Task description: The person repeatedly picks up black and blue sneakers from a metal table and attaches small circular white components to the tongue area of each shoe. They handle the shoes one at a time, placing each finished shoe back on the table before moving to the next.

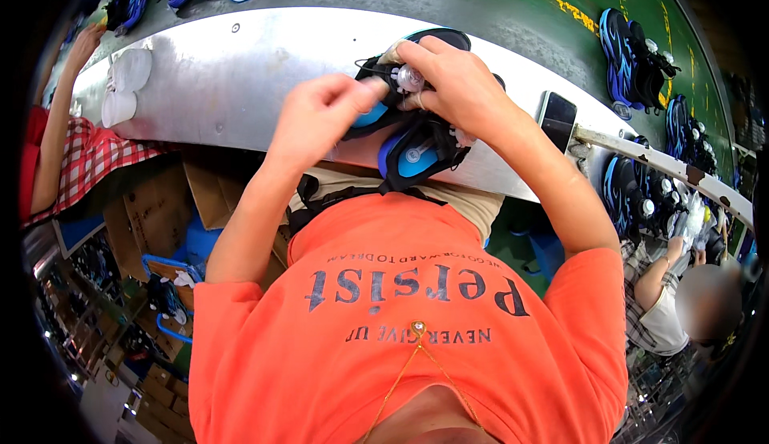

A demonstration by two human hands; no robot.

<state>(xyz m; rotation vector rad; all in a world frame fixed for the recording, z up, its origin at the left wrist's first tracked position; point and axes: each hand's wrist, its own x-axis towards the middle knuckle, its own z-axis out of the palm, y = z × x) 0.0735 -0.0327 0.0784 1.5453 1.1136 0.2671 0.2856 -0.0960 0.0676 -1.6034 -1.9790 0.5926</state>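
Two black shoes with blue insoles are at the front of a metal bench. My right hand (456, 79) closes over the upper of the farther shoe (446, 38), light coverings on some of its fingertips. Beside those fingers sits a clear round plastic piece (409, 78) at the shoe's opening. My left hand (320, 115) is pinched by the same opening, slightly blurred; what lies between its fingertips is hidden. Just past them a thin black cord (364, 66) makes a loop. Nearer my body is the second shoe (415, 159), below my right hand and held by neither hand.
The metal bench (240, 67) carries a phone (558, 115) at right and white plastic cups (120, 107) at left. Beyond it, a green surface (553, 31) holds several shoes (625, 59). A metal rail (665, 163) runs off right. Other people work at both sides; cardboard boxes (160, 211) stand below left.
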